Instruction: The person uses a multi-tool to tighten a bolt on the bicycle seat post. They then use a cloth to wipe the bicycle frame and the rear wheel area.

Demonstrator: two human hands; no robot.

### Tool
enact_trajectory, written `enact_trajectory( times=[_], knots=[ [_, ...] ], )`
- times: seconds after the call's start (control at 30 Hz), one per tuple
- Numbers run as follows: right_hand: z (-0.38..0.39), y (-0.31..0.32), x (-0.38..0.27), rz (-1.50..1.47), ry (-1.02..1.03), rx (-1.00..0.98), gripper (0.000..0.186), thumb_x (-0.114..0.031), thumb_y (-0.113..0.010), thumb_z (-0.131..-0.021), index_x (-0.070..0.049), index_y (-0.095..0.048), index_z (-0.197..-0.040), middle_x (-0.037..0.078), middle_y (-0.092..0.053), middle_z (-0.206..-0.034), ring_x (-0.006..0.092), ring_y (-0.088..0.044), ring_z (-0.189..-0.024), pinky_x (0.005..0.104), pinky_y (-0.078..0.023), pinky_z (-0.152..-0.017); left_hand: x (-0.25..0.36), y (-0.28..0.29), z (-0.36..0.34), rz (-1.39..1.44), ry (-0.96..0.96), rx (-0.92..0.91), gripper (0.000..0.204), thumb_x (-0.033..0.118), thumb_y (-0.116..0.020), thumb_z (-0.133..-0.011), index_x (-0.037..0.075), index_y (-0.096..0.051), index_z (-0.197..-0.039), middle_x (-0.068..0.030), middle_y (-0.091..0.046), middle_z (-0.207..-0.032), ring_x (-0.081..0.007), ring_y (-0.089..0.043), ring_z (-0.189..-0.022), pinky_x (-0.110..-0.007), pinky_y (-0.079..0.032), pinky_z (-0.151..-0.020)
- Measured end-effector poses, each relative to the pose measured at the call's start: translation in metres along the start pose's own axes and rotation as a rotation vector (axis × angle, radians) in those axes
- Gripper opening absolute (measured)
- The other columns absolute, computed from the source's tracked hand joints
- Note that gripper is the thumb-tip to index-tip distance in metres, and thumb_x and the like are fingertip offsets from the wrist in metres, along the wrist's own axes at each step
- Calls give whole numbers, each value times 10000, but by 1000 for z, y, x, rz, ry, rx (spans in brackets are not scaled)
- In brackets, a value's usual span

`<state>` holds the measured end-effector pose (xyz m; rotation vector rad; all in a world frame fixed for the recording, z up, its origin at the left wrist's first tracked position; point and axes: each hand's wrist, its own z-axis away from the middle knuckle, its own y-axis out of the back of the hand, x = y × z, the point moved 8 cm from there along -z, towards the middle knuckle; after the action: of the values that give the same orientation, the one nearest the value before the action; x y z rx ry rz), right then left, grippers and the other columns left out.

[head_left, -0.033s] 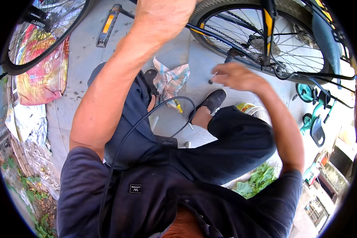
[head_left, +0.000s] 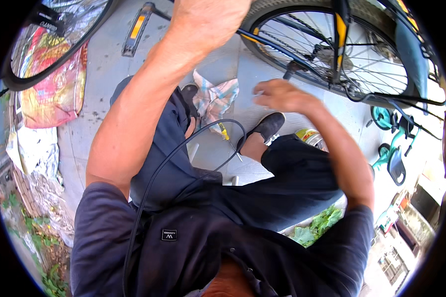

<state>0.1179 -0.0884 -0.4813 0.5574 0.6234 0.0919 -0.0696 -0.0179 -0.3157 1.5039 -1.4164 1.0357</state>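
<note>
At the far left we see a red and yellow printed bag (head_left: 54, 84) lying flat on the pavement, with crumpled pale sheeting (head_left: 32, 148) below it and weeds (head_left: 39, 242) along the edge. Above the bag curves part of a black bicycle tyre (head_left: 44, 64). Near it, a bicycle pedal (head_left: 136, 29) with an orange reflector hangs over the grey ground.

Our left hand (head_left: 208, 22) is raised at the top of the view, the forearm running up from the shoulder; the fingers are cut off by the rim, so we cannot tell whether they are clenched or loose, or whether they grasp anything. A thin black cable (head_left: 183, 148) loops from our chest out over the dark trousers.

Between our feet lies a crumpled checked rag (head_left: 215, 99), with a small yellow-handled tool (head_left: 224, 131) just beside it on the ground. A black shoe (head_left: 270, 126) rests to the right of them.

Our right hand (head_left: 282, 96) hovers near the bicycle wheel (head_left: 332, 49), just beside a dark part (head_left: 290, 69) low on the frame. Its fingers are blurred and partly curled; we cannot tell if they hold something.

Further right stand a yellow tin (head_left: 309, 136), green leaves (head_left: 317, 225) and a small teal bicycle (head_left: 389, 148).
</note>
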Motion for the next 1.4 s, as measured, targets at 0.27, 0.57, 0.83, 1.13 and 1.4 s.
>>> enact_trajectory(
  times=[0.27, 0.57, 0.83, 1.13, 1.4],
  knots=[
    [-194, -209, 21, 49, -236, 614, 526, -323, -685, -830, -61, -574, -1272, 253, -642, -1146, 419, -611, -1118, 492, -486, -980, 17, 10, -4, -95, -89, -41, 267, 141, -605, -983, -50, -632, -798, 25, -530, -636, -38, -433, -622, -247, -358, -539],
    [-174, -214, 61, -352, -485, 324, 441, -264, -661, -763, -182, -700, -1194, 159, -697, -1162, 350, -648, -1124, 437, -505, -974, -1, 0, -13, -32, -31, -61, 221, 116, -597, -979, -59, -659, -860, 4, -599, -712, -48, -499, -685, -234, -414, -618],
    [-8, -64, 10, -871, -216, 634, 430, -272, -710, -792, 3, -676, -1120, 251, -707, -1005, 378, -694, -954, 418, -536, -838, -37, 14, -16, -300, 62, -41, 260, 230, -646, -951, -11, -737, -989, -53, -742, -850, -108, -679, -786, -243, -522, -731],
    [126, 10, 36, -679, -336, 1559, 244, -147, -687, -825, 46, -646, -968, 193, -725, -840, 275, -720, -735, 398, -560, -699, -33, -23, -19, -623, 55, -57, 376, 350, -614, -885, 48, -733, -1077, -162, -735, -979, -324, -688, -964, -375, -515, -879],
    [107, 26, 75, -324, -590, 1744, 327, -248, -665, -855, 23, -674, -1038, 243, -670, -1031, 414, -646, -939, 471, -507, -842, -74, -72, -50, -620, 44, -188, 541, 408, -667, -852, 103, -651, -1298, -202, -657, -1251, -352, -617, -1179, -432, -463, -1007]
  ],
)
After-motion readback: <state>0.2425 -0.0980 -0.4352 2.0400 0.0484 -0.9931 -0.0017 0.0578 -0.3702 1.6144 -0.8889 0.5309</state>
